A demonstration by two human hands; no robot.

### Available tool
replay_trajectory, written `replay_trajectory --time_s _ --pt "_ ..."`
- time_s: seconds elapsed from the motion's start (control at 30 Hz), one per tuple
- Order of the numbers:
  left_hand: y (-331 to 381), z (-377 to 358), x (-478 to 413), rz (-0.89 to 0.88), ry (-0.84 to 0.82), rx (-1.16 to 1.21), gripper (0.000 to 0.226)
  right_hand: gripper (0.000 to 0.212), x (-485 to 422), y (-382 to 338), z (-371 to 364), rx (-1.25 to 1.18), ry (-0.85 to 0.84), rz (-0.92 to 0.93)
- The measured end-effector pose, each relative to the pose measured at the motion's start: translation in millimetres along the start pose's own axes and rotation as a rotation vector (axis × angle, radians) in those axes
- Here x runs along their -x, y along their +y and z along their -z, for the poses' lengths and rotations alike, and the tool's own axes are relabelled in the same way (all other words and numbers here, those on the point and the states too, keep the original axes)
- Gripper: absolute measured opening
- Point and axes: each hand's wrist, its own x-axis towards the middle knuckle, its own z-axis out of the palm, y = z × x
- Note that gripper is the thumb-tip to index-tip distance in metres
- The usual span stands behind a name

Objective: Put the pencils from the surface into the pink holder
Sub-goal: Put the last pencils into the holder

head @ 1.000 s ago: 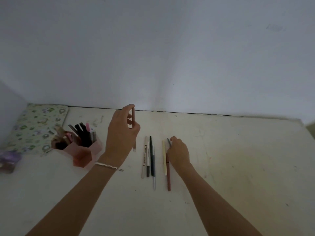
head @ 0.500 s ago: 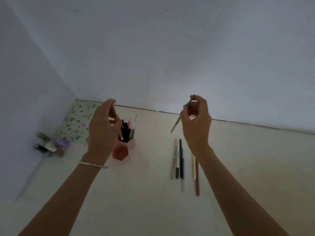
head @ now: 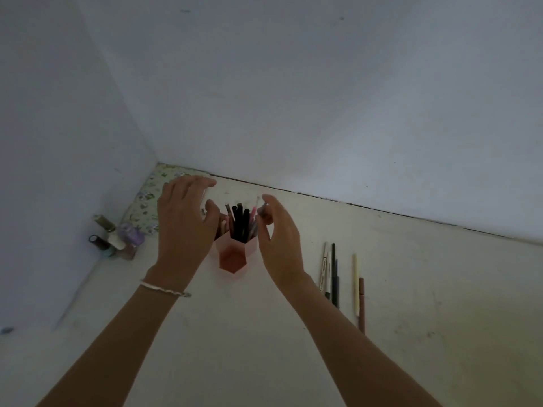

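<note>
Pink hexagonal plastic holder [head: 235, 257] stands upright on the pale desk [head: 411, 289], near the back-left corner, packed with dark and pink pencils [head: 241, 223]. Left hand [head: 185, 221] sits just left of the holder, fingers spread and loosely curled, nothing gripped. Right hand [head: 279, 233] sits just right of it, thumb and fingers apart; a thin pale stick shows at its fingertips beside the holder's rim, contact unclear owing to blur. Silver bracelet [head: 164, 289] on left wrist. Row of loose pencils [head: 333, 274] lies on the desk right of the right forearm, well apart from the holder: beige, black, cream, brown. Floral pouch [head: 147, 198] and small bottles [head: 114, 239] lie left of the holder.
</note>
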Motion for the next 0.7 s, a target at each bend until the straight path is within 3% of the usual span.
replay_trajectory --time_s 0.1,0.2,0.27,0.33,0.4,0.5,0.6,0.7 --pt "20.2 1.9 4.2 0.006 0.017 0.08 0.033 0.033 10.7 9.9 -5.9 0.185 -0.013 0.12" --pt "53.6 -9.3 17.4 -0.067 0.001 0.161 0.028 0.045 11.5 15.7 13.3 0.146 0.131 0.031" --pt "79.8 -28.1 32.8 -0.085 -0.128 0.202 0.028 0.044 7.7 27.4 38.5 0.134 0.254 -0.054" --pt "103.9 -54.5 50.8 0.012 -0.378 0.244 0.029 0.041 5.9 42.9 69.2 0.139 0.335 -0.148" --pt "123.6 -87.9 70.4 0.134 -0.595 0.227 0.029 0.04 9.4 58.8 102.3 0.159 0.373 -0.248" --pt "134.3 -123.6 91.2 0.232 -0.788 0.147 0.03 0.04 23.9 76.6 137.2 0.189 0.39 -0.338" --pt "144.3 -145.6 104.6 0.252 -0.894 0.048 0.029 0.039 42.0 92.0 168.4 0.213 0.419 -0.405" --pt "149.5 -155.7 112.3 0.22 -0.883 -0.044 0.025 0.039 58.9 104.1 185.5 0.226 0.42 -0.474"
